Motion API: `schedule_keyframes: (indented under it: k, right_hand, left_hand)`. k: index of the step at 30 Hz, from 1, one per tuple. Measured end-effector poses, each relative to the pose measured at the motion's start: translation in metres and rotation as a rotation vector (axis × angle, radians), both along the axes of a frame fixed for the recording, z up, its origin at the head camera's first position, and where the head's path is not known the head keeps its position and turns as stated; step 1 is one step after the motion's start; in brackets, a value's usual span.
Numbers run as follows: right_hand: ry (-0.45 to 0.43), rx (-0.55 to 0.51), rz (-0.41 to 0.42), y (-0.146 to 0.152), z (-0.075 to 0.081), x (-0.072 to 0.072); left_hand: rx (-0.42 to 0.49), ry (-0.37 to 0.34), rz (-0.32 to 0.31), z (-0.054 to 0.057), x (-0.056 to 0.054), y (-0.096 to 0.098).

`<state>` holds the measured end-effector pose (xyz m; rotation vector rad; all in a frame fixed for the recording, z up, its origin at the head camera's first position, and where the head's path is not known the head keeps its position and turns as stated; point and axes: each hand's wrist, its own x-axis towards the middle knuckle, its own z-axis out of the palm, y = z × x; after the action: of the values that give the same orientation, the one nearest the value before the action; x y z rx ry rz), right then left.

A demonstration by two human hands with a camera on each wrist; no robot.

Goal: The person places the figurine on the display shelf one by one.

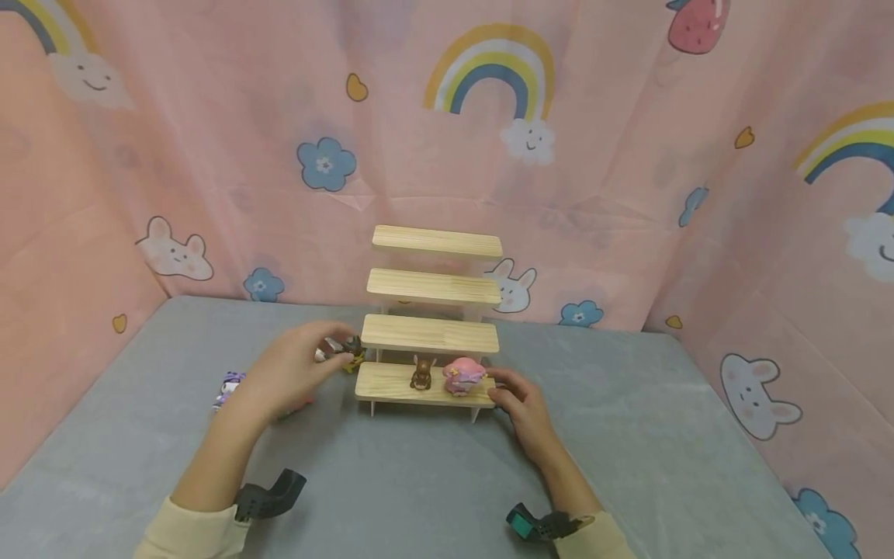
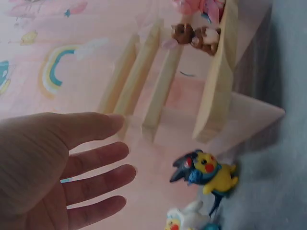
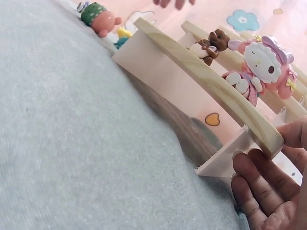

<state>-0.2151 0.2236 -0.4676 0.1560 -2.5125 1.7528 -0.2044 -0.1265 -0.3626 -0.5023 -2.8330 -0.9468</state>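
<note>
A four-tier wooden display shelf (image 1: pixel 431 334) stands on the table. On its lowest board sit a brown animal figurine (image 1: pixel 421 373) and a pink-hooded figurine (image 1: pixel 464 376) with a white face. My right hand (image 1: pixel 525 411) grips the right end of that board, thumb above and fingers beneath, as the right wrist view shows. My left hand (image 1: pixel 296 365) hovers left of the shelf with its fingers spread and nothing between them. Close to it stands a yellow figurine (image 2: pixel 220 177) with a dark pointed hood. A white-hooded figurine (image 2: pixel 187 216) is beside that one, partly cut off.
A grey cloth (image 1: pixel 419 481) covers the table. Left of my left forearm stands a white and purple figurine (image 1: pixel 227 386). A pink figurine with a green cap (image 3: pixel 100 19) shows beyond the shelf's left end. Pink printed curtains (image 1: pixel 601 194) hang behind and at both sides.
</note>
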Motion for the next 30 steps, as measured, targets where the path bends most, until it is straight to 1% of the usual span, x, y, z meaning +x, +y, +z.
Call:
schedule_keyframes:
  k: [5,8,13,19,26,30]
  right_hand:
    - [-0.009,0.007,-0.005,0.0,0.001,0.0]
    - [-0.013,0.006,-0.008,0.0,0.002,0.0]
    - [-0.006,0.008,-0.009,-0.001,0.002,0.001]
    - [-0.001,0.0,-0.002,0.0,0.002,0.002]
    - [0.0,-0.005,-0.007,0.001,0.003,0.002]
    - [0.006,-0.001,-0.006,-0.001,0.002,0.002]
  left_hand:
    - [-0.043,-0.031,0.014,-0.005,-0.005,-0.01]
    - [-0.057,-0.03,0.031,-0.011,-0.01,-0.012]
    - [-0.062,-0.006,0.073,-0.024,-0.017,-0.01]
    - [-0.024,0.008,0.104,-0.035,-0.022,-0.006]
    - [0.033,0.049,0.137,-0.049,-0.031,0.003]
    - [0.042,0.037,0.154,-0.057,-0.035,0.008]
